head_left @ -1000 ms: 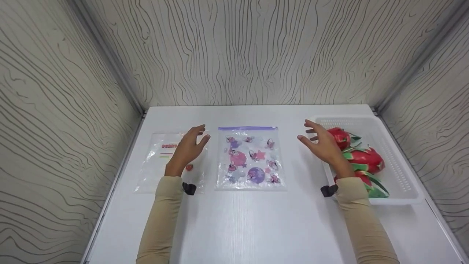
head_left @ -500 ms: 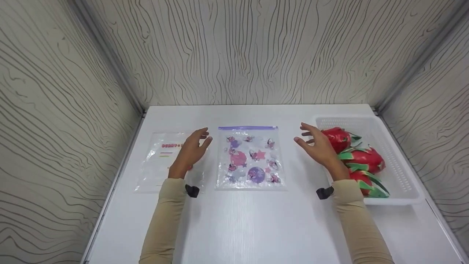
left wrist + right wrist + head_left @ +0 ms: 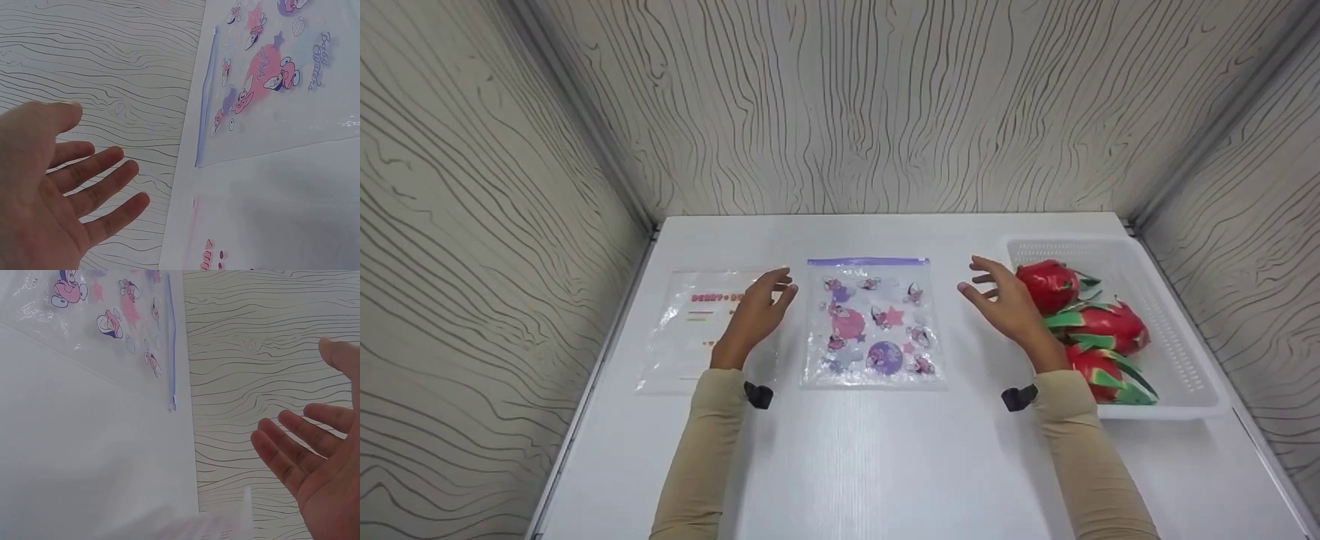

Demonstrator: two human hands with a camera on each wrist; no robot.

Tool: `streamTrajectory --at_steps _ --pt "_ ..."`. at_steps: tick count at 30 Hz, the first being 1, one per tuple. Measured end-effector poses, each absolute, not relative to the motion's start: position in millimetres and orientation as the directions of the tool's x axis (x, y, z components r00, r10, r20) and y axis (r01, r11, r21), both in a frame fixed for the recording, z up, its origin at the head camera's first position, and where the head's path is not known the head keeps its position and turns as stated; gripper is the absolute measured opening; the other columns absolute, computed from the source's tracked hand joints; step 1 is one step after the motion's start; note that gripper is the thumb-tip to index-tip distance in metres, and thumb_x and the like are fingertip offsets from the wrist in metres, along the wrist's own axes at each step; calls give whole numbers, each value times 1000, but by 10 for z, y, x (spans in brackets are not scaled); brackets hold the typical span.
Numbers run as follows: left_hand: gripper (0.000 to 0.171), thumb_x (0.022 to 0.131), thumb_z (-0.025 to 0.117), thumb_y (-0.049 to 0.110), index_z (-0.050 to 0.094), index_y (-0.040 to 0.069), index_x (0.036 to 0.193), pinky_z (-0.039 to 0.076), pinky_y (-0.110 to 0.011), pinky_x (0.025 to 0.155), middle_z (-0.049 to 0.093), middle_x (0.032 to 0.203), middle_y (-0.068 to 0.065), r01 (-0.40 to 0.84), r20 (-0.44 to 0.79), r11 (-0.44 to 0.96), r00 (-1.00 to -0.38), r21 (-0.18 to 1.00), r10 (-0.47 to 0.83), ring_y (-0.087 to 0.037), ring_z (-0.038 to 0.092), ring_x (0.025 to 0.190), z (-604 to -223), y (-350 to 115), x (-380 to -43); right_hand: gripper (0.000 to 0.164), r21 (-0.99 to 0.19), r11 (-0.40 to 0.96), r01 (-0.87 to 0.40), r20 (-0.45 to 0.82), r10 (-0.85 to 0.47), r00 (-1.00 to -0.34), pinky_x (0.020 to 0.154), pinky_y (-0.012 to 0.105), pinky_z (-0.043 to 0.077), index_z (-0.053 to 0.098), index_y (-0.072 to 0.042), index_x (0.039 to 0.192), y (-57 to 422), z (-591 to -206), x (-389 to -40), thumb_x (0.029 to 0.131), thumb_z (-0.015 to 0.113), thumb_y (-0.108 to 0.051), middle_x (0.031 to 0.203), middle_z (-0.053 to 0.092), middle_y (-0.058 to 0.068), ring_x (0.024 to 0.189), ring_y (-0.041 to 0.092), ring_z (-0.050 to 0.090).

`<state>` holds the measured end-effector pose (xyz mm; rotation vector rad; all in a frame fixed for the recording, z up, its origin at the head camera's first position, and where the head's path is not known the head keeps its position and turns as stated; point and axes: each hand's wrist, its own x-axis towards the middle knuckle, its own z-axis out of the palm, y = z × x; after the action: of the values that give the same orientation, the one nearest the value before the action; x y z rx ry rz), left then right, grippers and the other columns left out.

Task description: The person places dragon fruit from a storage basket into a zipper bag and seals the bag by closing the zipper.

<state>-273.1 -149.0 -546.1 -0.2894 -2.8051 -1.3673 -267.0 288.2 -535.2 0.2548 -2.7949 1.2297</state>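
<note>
A clear zip bag (image 3: 877,322) with pink and purple cartoon prints lies flat mid-table, its purple slider edge at the back. To its left is a second clear bag (image 3: 667,352) with red lettering. My left hand (image 3: 757,311) hovers over that bag's right part and hides some of it. Its fingers are relaxed and hold nothing, as the left wrist view also shows. My right hand (image 3: 1009,304) hangs between the printed bag and the white basket (image 3: 1177,352), fingers spread loosely, nothing in them. Several red dragon fruits (image 3: 1110,322) with green leaf tips lie in the basket.
The white table (image 3: 840,465) is bounded by wood-patterned panels at the back (image 3: 870,112), left and right. The basket's perforated wall stands near the table's right edge. Dark wrist cameras (image 3: 757,395) sit on both wrists.
Both hands have drifted slightly inward and a little toward the person, uncovering more of the bag's lettering and the dragon fruits. Bags and basket stay in place.
</note>
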Motion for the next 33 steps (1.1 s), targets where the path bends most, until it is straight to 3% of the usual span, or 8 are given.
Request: streamTrajectory --at_steps 11,21,33 --pt "48 111 58 27 54 4 152 52 -50 113 66 143 -16 165 94 585 -984 794 149 -32 64 134 -5532 -1466 -2735 59 -730 659 -184 142 -117 -983 105 57 58 50 -5 154 2817 -5419 -2668 104 70 -30 152 58 22 133 41 64" --pt "47 111 58 26 54 3 152 51 -54 113 65 143 -17 135 66 568 -988 812 141 -34 63 133 -5627 -1429 -2715 60 -763 631 -137 66 -135 -989 109 58 54 48 -5 155 2744 -5507 -2652 106 67 -34 154 56 23 136 42 61" --pt "44 110 59 20 56 0 149 52 -54 111 68 138 -18 140 69 555 -987 820 148 -35 66 129 -5738 -1399 -2730 53 -787 604 -125 49 -140 -989 110 57 54 51 -3 152 2667 -5615 -2651 106 67 -25 151 58 24 134 43 63"
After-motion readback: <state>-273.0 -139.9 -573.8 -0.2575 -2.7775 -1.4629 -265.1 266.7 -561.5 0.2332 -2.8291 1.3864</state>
